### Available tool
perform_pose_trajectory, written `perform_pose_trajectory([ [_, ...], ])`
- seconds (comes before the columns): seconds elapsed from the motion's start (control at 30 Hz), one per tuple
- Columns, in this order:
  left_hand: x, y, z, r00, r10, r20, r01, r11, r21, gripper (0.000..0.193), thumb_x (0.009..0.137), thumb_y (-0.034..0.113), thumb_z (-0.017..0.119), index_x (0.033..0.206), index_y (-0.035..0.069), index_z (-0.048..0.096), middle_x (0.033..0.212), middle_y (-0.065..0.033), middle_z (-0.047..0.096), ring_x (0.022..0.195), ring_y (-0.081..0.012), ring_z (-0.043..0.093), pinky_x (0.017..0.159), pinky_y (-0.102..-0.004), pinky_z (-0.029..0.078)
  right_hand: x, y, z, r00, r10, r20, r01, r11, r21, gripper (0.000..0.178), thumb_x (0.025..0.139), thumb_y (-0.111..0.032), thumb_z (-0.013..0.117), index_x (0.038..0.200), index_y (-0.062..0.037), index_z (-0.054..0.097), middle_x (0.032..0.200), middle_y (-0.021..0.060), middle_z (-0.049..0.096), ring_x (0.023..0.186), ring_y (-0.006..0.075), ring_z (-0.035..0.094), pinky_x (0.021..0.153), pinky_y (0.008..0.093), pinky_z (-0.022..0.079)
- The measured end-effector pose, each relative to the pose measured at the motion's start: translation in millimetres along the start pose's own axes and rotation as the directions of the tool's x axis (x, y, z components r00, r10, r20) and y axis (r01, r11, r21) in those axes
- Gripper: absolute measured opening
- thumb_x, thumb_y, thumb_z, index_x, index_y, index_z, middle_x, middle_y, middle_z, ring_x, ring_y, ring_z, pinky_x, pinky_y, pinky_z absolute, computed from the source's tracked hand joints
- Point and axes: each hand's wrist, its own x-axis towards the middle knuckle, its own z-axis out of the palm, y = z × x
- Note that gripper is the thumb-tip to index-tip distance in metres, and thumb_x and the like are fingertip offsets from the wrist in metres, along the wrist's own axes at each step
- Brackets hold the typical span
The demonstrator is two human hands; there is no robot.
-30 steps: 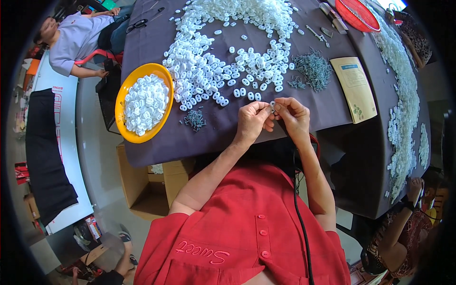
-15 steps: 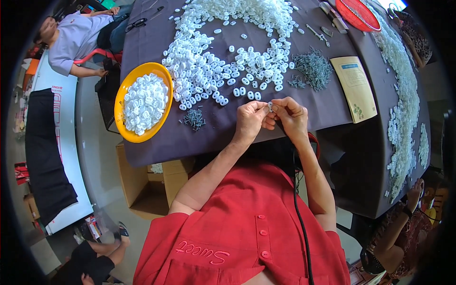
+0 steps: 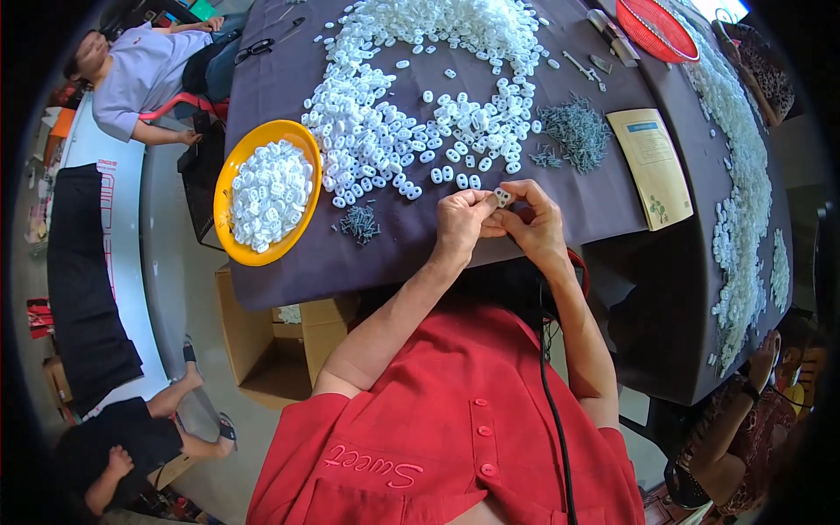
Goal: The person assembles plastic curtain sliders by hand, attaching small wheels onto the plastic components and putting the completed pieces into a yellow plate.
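My left hand (image 3: 458, 229) is closed, with thumb and fingertips pinching a small white oval plastic piece with two holes (image 3: 502, 197). Against the other side of this piece, the bent fingers of my right hand (image 3: 541, 229) are closed too. Whether a screw is between my fingertips is too small to tell. Both hands are just above the table's near edge. Beyond them many like white pieces (image 3: 477, 122) lie in a large spread heap. To the right is a pile of grey screws (image 3: 577, 133); a smaller screw pile (image 3: 360, 225) lies left of my hands.
A yellow bowl (image 3: 222, 210) full of white pieces stands at the table's left edge. On the right lie a tan booklet (image 3: 649, 166) and a red basket (image 3: 652, 31). An open cardboard box (image 3: 249, 350) is below the table. Other people sit to the left and right.
The white piece has tilted so that its two holes show, and my right fingers have shifted around it. At lower left, another person has moved further into view.
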Motion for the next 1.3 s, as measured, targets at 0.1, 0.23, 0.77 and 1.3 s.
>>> perform_pose_trajectory([
  [0.1,1.3,-2.2,-2.8,1.0,-0.013,0.014,0.013,1.0,-0.011,0.016,0.086,0.011,0.057,0.086,-0.004,0.062,0.073,-0.0075,0.063,0.055,-0.0123,0.061,0.05,-0.0241,0.054,0.1,-4.6,-0.5,1.0,0.007,-0.002,-0.007,1.0,-0.028,0.028,0.071,0.006,0.064,0.097,-0.0016,0.058,0.082,0.0025,0.056,0.072,0.0083,0.054,0.058,0.0206,0.045],
  [0.23,-1.3,0.2,-2.7,0.998,-0.007,0.055,0.008,1.0,-0.011,0.016,0.085,0.012,0.059,0.085,-0.003,0.063,0.072,-0.0073,0.063,0.056,-0.0123,0.062,0.05,-0.024,0.054,-0.1,-1.0,-1.7,1.0,0.012,0.0,-0.012,1.0,-0.029,0.027,0.071,0.005,0.064,0.097,-0.0019,0.058,0.081,0.0028,0.056,0.072,0.0083,0.054,0.057,0.0209,0.045],
  [0.77,1.0,-2.3,-0.4,0.999,0.009,0.033,-0.009,1.0,0.021,0.019,0.086,0.015,0.057,0.083,-0.002,0.062,0.071,-0.005,0.061,0.056,-0.0106,0.059,0.049,-0.0242,0.053,3.8,-7.5,4.2,0.993,-0.114,-0.022,0.103,0.95,-0.295,0.024,0.069,-0.002,0.064,0.092,-0.0007,0.06,0.084,0.0114,0.06,0.067,0.0233,0.06,0.057,0.0299,0.048],
  [1.3,3.0,-7.9,-9.0,0.995,0.031,0.094,-0.036,0.998,0.044,0.022,0.091,0.017,0.049,0.091,-0.003,0.057,0.075,-0.0083,0.061,0.062,-0.0154,0.063,0.056,-0.0271,0.055,3.1,-7.5,3.5,0.981,-0.184,0.057,0.192,0.902,-0.386,0.024,0.07,-0.004,0.064,0.094,0.0,0.06,0.086,0.0123,0.06,0.07,0.0271,0.061,0.061,0.0323,0.049],
])
